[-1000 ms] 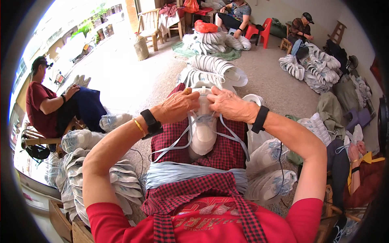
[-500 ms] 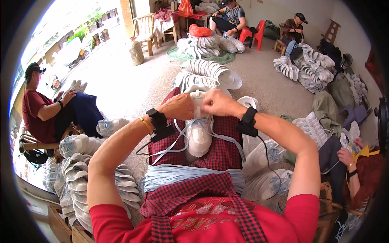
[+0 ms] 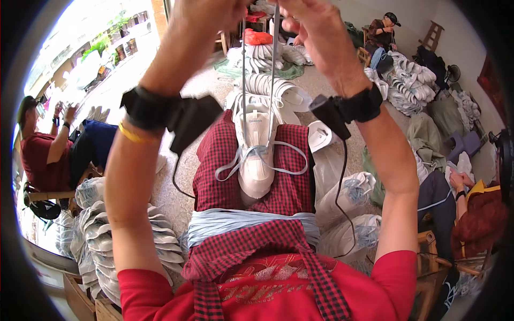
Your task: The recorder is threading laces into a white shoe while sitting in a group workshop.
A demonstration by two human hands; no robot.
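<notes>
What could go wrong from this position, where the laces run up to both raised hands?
First, the white shoe rests on the checked lap with no hand on it, so a strong pull by the left hand and right hand on the lace strands might lift or tilt it. Second, the slack lace loop beside the shoe could tangle. Third, the black cable hanging from the right wristband might snag something.

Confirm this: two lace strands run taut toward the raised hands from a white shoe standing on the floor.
Wrong resting place: the head view shows the white shoe lying on the red-and-black checked apron over the lap. The rest holds.
</notes>
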